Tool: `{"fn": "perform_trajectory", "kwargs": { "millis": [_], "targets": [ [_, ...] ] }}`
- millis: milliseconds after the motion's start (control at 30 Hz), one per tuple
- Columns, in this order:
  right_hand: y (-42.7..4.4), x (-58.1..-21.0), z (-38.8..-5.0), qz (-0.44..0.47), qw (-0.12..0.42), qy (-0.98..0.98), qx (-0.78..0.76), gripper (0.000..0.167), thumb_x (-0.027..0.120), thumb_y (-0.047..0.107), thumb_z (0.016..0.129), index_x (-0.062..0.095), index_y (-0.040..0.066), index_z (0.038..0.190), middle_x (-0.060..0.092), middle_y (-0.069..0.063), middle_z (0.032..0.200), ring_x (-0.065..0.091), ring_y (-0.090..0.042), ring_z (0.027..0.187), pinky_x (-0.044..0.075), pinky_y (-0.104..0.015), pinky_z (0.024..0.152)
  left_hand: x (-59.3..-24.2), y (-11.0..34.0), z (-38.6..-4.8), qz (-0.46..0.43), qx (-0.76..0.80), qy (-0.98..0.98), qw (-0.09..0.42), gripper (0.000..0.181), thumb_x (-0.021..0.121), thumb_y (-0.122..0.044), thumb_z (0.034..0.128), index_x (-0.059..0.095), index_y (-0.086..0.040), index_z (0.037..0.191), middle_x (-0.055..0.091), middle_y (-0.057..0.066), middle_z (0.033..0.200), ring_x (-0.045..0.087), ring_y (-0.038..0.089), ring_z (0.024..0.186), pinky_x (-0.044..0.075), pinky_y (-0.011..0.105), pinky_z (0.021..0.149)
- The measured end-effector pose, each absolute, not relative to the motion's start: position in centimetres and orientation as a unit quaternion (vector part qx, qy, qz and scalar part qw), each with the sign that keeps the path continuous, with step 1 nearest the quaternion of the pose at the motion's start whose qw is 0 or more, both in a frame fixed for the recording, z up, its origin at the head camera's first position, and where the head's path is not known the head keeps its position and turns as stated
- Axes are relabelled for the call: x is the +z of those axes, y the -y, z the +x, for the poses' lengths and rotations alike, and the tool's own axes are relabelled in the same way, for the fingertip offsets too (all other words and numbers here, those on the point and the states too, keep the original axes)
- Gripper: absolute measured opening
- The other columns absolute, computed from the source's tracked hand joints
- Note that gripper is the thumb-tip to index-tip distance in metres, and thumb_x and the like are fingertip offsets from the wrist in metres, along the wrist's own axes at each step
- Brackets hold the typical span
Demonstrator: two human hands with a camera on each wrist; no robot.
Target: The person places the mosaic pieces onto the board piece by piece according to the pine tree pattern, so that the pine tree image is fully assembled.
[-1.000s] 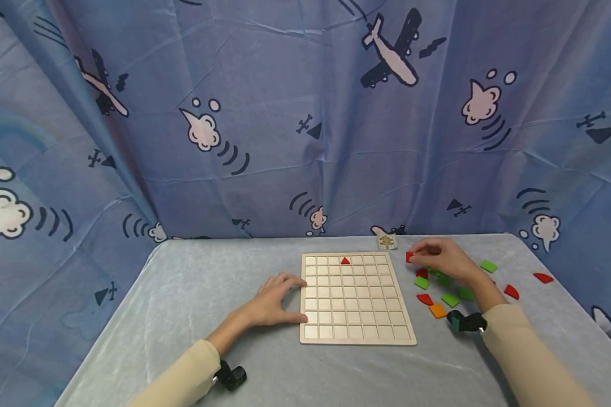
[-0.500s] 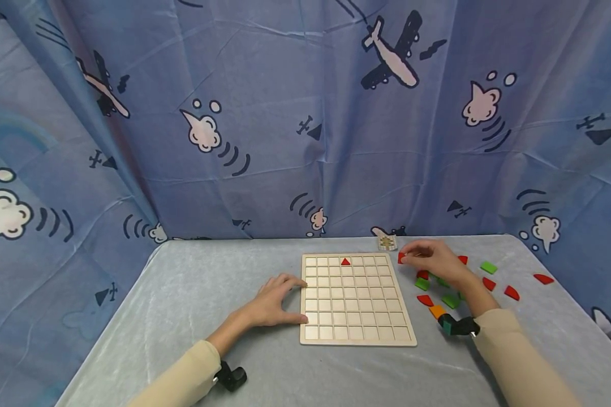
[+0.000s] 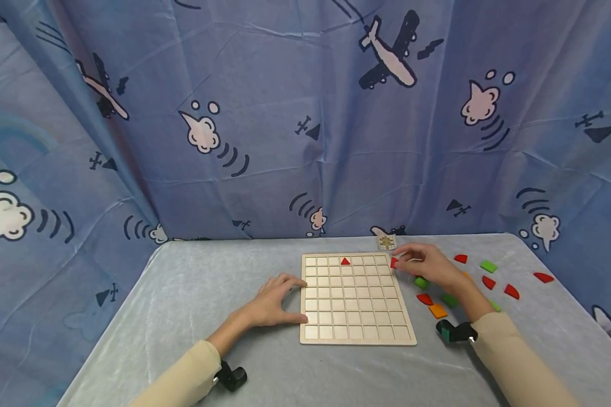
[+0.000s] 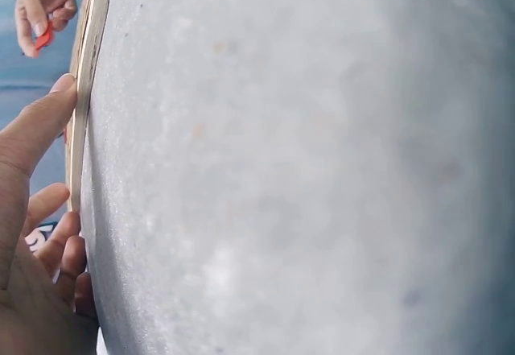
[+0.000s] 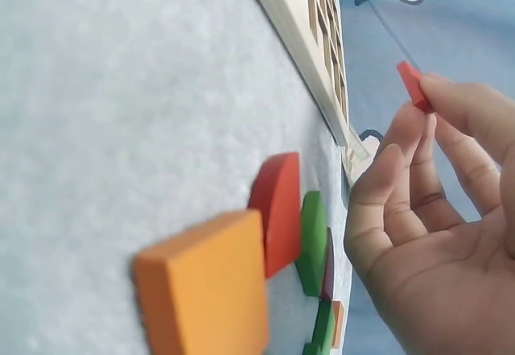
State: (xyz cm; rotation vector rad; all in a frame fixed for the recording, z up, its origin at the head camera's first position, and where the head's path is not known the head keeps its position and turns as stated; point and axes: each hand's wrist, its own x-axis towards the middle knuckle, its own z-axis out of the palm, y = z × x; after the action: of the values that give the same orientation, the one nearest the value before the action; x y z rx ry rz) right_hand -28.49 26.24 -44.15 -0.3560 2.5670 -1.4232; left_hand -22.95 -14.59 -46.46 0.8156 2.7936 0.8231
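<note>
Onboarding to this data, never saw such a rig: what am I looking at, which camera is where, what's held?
There is no robot: these are one person's two bare hands. The wide picture comes from a camera worn on the head, looking forward and down; the other two come from a camera on each wrist, looking at that hand's work. On the pale-covered table lies a wooden grid board with a red triangle in its far row. The left hand touches the board's left edge. The right hand, near the board's far right corner, pinches a small red piece between its fingers. To the board's right lie loose green pieces, orange pieces and red pieces. Behind hangs a blue curtain.
</note>
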Motion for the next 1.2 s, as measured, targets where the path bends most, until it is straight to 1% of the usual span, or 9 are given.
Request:
{"fn": "perform_trajectory", "kwargs": {
  "millis": [200, 367, 467, 633, 800, 900, 1067, 1167, 1200],
  "targets": [
    [-26.1, -44.1, -28.4, -0.126, 0.095, -0.865, -0.476, 0.046, 0.070, 0.031, 0.092, 0.061, 0.009, 0.131, 0.064, -0.018, 0.113, 0.059, -0.026, 0.090, 0.054, -0.035, 0.069, -46.6, 14.5, -22.9, 0.270, 0.271, -0.922, 0.056, 0.073, 0.080, -0.052, 0.0761, 0.052, -0.025, 0.138, 0.051, 0.001, 0.138, 0.045, 0.025, 0.130, 0.037, 0.051, 0.105],
    [-25.7, -43.6, -28.1, -0.136, 0.101, -0.864, -0.473, 0.046, 0.069, 0.033, 0.093, 0.061, 0.010, 0.131, 0.062, -0.016, 0.120, 0.058, -0.023, 0.099, 0.054, -0.036, 0.074, -46.5, 14.6, -22.9, 0.270, 0.271, -0.922, 0.056, 0.074, 0.081, -0.052, 0.0755, 0.052, -0.026, 0.138, 0.051, 0.001, 0.139, 0.045, 0.025, 0.131, 0.037, 0.051, 0.106],
    [-25.3, -43.4, -27.9, -0.146, 0.099, -0.863, -0.473, 0.045, 0.069, 0.032, 0.093, 0.061, 0.008, 0.131, 0.061, -0.016, 0.124, 0.057, -0.024, 0.103, 0.054, -0.038, 0.077, -46.5, 14.6, -23.0, 0.270, 0.273, -0.922, 0.057, 0.074, 0.081, -0.052, 0.0755, 0.052, -0.026, 0.138, 0.051, 0.001, 0.138, 0.044, 0.025, 0.131, 0.037, 0.051, 0.106],
    [-24.6, -43.3, -27.9, -0.148, 0.098, -0.861, -0.476, 0.045, 0.070, 0.031, 0.092, 0.062, 0.007, 0.130, 0.062, -0.015, 0.123, 0.059, -0.024, 0.104, 0.052, -0.038, 0.081, -46.5, 14.6, -23.0, 0.269, 0.272, -0.922, 0.058, 0.074, 0.081, -0.053, 0.0753, 0.052, -0.027, 0.138, 0.051, 0.001, 0.140, 0.044, 0.025, 0.132, 0.036, 0.052, 0.107],
    [-23.8, -43.6, -28.1, -0.157, 0.097, -0.857, -0.481, 0.043, 0.071, 0.030, 0.091, 0.065, 0.006, 0.126, 0.064, -0.013, 0.120, 0.061, -0.021, 0.104, 0.052, -0.034, 0.084, -46.5, 14.6, -23.0, 0.268, 0.272, -0.922, 0.060, 0.074, 0.080, -0.054, 0.0753, 0.052, -0.027, 0.139, 0.051, 0.000, 0.140, 0.044, 0.025, 0.132, 0.036, 0.051, 0.107],
    [-23.3, -43.8, -28.4, -0.173, 0.094, -0.850, -0.488, 0.040, 0.071, 0.028, 0.092, 0.066, 0.004, 0.124, 0.065, -0.014, 0.116, 0.063, -0.018, 0.099, 0.053, -0.032, 0.082, -46.4, 14.6, -23.0, 0.268, 0.272, -0.922, 0.061, 0.074, 0.080, -0.053, 0.0754, 0.052, -0.027, 0.138, 0.051, 0.000, 0.139, 0.044, 0.024, 0.132, 0.036, 0.051, 0.107],
    [-22.2, -43.9, -28.7, -0.183, 0.101, -0.840, -0.500, 0.037, 0.070, 0.026, 0.092, 0.066, 0.004, 0.122, 0.068, -0.018, 0.111, 0.064, -0.015, 0.090, 0.055, -0.035, 0.075, -46.5, 14.6, -23.0, 0.267, 0.272, -0.922, 0.063, 0.074, 0.080, -0.054, 0.0753, 0.052, -0.028, 0.138, 0.050, 0.000, 0.139, 0.044, 0.024, 0.131, 0.036, 0.051, 0.107],
    [-21.6, -44.0, -28.9, -0.188, 0.105, -0.838, -0.501, 0.035, 0.070, 0.025, 0.092, 0.067, 0.005, 0.120, 0.067, -0.018, 0.112, 0.065, -0.018, 0.089, 0.056, -0.037, 0.073, -46.6, 14.6, -23.1, 0.267, 0.271, -0.923, 0.063, 0.074, 0.080, -0.054, 0.0753, 0.052, -0.028, 0.138, 0.050, 0.000, 0.139, 0.044, 0.024, 0.131, 0.036, 0.051, 0.107],
    [-21.4, -44.0, -29.0, -0.190, 0.105, -0.838, -0.501, 0.034, 0.070, 0.025, 0.093, 0.067, 0.005, 0.120, 0.066, -0.018, 0.113, 0.064, -0.019, 0.091, 0.056, -0.036, 0.074, -46.6, 14.6, -23.1, 0.267, 0.270, -0.923, 0.063, 0.074, 0.080, -0.054, 0.0753, 0.052, -0.028, 0.138, 0.050, 0.000, 0.139, 0.044, 0.024, 0.132, 0.036, 0.051, 0.107]
  ]
}}
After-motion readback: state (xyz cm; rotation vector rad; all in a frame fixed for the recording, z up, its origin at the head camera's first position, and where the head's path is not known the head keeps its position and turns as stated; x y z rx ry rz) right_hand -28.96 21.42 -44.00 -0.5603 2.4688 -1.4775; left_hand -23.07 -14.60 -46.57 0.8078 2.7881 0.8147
